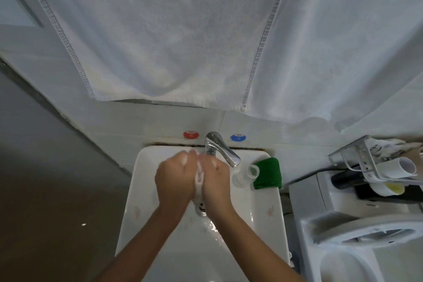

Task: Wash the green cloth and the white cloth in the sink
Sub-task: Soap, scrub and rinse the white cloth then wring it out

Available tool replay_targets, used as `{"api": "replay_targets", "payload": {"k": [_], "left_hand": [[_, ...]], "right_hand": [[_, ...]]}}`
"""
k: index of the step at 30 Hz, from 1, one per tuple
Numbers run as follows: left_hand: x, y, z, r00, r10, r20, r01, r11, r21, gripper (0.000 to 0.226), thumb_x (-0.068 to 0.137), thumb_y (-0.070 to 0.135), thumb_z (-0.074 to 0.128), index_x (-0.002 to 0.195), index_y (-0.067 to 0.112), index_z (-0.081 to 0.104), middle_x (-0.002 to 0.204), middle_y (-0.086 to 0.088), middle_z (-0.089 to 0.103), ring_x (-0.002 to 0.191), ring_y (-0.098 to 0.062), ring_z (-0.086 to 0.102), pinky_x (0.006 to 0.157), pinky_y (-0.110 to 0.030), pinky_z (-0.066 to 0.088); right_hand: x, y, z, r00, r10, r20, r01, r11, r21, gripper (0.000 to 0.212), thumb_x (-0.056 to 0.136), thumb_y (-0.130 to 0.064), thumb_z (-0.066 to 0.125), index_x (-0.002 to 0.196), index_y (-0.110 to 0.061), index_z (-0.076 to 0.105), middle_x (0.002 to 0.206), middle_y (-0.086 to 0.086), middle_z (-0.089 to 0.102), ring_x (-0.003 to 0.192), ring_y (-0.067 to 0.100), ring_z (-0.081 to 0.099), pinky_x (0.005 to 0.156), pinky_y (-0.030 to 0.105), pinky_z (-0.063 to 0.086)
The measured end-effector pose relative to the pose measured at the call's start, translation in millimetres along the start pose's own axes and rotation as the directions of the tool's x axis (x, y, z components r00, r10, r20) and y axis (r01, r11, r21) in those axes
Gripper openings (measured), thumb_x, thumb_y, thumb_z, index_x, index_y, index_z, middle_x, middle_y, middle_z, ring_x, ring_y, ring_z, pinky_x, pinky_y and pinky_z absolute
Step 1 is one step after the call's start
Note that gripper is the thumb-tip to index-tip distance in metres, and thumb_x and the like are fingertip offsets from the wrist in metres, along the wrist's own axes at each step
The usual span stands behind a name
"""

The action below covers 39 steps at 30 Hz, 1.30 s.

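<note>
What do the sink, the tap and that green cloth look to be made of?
Sink: glossy white, likely glazed ceramic, with bright wet reflections. Tap: polished metal, probably chrome, mirror-like shine. Green cloth: soft matte fabric, folded on the rim; the weave is too blurred to tell.

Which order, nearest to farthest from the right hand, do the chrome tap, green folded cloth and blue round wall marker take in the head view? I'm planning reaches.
1. Chrome tap, just above the right hand.
2. Green folded cloth, on the sink's right rim.
3. Blue round wall marker, on the wall behind the tap.
</note>
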<state>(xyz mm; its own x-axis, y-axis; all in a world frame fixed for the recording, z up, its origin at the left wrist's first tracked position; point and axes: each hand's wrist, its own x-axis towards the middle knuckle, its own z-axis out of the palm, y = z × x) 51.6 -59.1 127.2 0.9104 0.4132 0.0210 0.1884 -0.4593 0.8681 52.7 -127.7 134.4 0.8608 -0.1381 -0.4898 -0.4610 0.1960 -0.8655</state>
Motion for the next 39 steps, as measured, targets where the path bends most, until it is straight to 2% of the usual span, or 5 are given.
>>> {"api": "replay_targets", "payload": {"k": [3,12,24,32,39], "left_hand": [[-19.6,7.2,6.3,0.995,0.102,0.015,-0.101,0.993,-0.059,0.042,0.089,0.034,0.052,0.052,0.015,0.051,0.047,-0.001,0.052,0.046,-0.016,0.052,0.052,-0.026,0.040],[-21.4,0.4,14.4,1.000,-0.011,-0.001,0.011,0.995,-0.096,0.044,0.097,0.026,0.048,0.065,-0.002,0.060,0.059,-0.013,0.059,0.058,-0.022,0.056,0.059,-0.032,0.045],[-1.4,-5.6,-1.6,0.998,0.039,-0.054,-0.041,0.999,-0.024,0.042,0.096,0.034,0.045,0.057,0.017,0.048,0.051,-0.001,0.049,0.050,-0.019,0.050,0.052,-0.027,0.034],[23.3,-23.4,-39.9,0.996,-0.069,-0.060,0.065,0.996,-0.062,0.043,0.090,0.040,0.059,0.056,0.016,0.051,0.053,0.001,0.053,0.055,-0.019,0.050,0.058,-0.036,0.040],[20.2,-21.8,-57.3,0.995,-0.099,0.026,0.101,0.991,-0.085,0.036,0.085,0.033,0.069,0.056,0.022,0.051,0.049,0.016,0.054,0.048,-0.001,0.048,0.055,-0.030,0.039]], "right_hand": [[17.0,-11.3,1.1,0.993,0.114,-0.025,-0.107,0.978,0.177,0.023,0.097,-0.018,0.052,0.074,-0.014,0.053,0.059,0.003,0.049,0.056,0.015,0.051,0.052,0.025,0.043],[16.7,1.0,-3.5,0.996,0.075,-0.038,-0.073,0.996,0.056,0.026,0.097,-0.020,0.051,0.072,-0.016,0.056,0.061,0.000,0.055,0.062,0.016,0.055,0.059,0.030,0.046],[1.9,8.1,8.2,0.996,0.092,0.016,-0.093,0.991,0.099,0.022,0.096,-0.027,0.054,0.077,-0.016,0.059,0.071,0.008,0.057,0.073,0.021,0.060,0.063,0.030,0.050],[-1.4,9.7,-26.6,0.974,-0.105,0.202,0.128,0.986,-0.104,0.027,0.083,-0.027,0.073,0.087,-0.002,0.062,0.078,0.004,0.060,0.071,0.012,0.056,0.064,0.023,0.047],[-2.6,16.3,-57.8,0.922,-0.015,0.386,0.192,0.884,-0.426,0.030,0.076,-0.037,0.080,0.099,-0.026,0.065,0.095,-0.003,0.067,0.080,0.007,0.064,0.064,0.022,0.053]]}}
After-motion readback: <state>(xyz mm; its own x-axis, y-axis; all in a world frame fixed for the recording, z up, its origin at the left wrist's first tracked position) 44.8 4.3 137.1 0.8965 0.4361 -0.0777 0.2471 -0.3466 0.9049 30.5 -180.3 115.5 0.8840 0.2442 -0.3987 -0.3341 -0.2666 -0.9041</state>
